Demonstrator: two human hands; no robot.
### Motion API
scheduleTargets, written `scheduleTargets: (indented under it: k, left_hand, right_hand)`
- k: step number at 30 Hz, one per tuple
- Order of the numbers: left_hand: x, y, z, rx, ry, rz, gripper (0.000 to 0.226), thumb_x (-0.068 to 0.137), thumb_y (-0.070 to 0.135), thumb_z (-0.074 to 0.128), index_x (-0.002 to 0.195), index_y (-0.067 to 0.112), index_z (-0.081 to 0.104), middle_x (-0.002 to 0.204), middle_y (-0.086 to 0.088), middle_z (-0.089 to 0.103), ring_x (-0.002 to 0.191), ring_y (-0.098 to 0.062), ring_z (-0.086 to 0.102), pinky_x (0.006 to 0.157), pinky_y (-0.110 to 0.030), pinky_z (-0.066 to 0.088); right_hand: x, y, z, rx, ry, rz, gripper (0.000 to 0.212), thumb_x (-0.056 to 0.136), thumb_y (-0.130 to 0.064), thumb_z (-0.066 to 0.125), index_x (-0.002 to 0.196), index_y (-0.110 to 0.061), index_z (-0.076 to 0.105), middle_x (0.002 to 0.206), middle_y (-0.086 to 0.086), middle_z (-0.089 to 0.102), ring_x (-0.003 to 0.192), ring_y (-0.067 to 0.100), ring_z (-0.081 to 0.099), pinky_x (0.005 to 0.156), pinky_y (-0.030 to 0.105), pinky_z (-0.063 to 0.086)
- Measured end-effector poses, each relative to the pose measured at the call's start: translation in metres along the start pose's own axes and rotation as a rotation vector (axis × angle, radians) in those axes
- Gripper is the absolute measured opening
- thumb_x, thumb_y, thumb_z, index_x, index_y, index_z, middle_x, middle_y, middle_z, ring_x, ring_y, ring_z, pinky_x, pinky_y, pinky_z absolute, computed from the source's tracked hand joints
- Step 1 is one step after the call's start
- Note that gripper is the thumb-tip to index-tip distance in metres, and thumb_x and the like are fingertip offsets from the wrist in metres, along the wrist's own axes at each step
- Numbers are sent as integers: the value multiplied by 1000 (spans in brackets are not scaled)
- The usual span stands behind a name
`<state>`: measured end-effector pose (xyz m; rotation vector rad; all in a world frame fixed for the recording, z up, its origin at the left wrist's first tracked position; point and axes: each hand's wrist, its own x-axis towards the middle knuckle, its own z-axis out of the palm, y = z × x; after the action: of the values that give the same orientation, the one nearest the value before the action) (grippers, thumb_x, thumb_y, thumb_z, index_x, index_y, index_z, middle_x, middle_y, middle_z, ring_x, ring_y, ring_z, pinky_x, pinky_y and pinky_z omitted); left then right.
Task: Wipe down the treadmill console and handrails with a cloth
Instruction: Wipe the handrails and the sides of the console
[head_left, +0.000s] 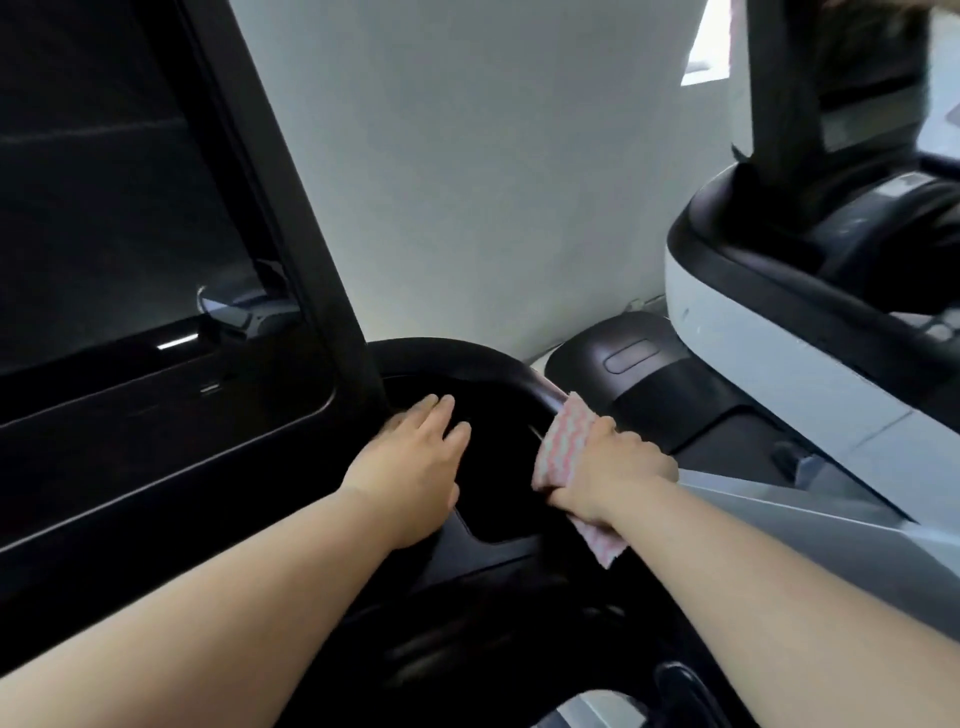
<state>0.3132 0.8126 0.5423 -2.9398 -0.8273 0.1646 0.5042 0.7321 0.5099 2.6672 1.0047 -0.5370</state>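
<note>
Gripping the rail through the fabric is the sound way to do this step. The right hand (613, 467) is curled round the pink-and-white zigzag-patterned cloth (563, 447), which is wrapped over the curved black handrail (467, 353). A loose tail of cloth hangs out below the wrist. To wipe well, I judge the hand should slide along the rail with an even squeeze, twisting a little so the underside is cleaned too. The tail is best tucked in so it does not drag.

Just to the left, the left hand (415, 457) lies flat with straight fingers on the black tray inside the rail's loop. It holds nothing and looks to be steadying the body.

The folded cloth's long axis follows the rail, from low and near on the right to higher and farther on the left. Beyond the cloth the rail bends leftward, pointing toward the upright that frames the dark glossy console screen (104, 234).

Farther off are a pale wall (493, 156) and, to the right, a white-and-black neighbouring machine (753, 332), well apart from both hands.
</note>
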Motion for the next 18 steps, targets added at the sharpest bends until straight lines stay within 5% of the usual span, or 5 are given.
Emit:
scheduleTargets:
  k: [4,11,18]
  left_hand:
    - [15,11,13,-54,-109,-59,55,96,31,42,144,8,29,153,-13,25,146,-26,13,116,-33,21]
    - [24,14,23,159,-193,37,49,100,28,30,132,-7,44,146,-25,32,139,-42,23,115,-48,22]
    - [18,10,32,11,-54,26,37,92,29,26,104,14,57,113,-7,60,114,-24,52,104,-35,39]
  right_hand:
    - [11,-14,-8,60,-2,9,112,58,-65,72,142,-11,21,134,11,46,121,35,48,91,46,47]
    - [49,-48,-44,281,-9,-319,84,56,-57,74,124,-23,39,107,0,57,98,23,60,76,34,48]
    - [46,-38,-19,293,106,-262,81,56,-56,69,123,-26,34,112,5,52,100,28,56,70,34,40]
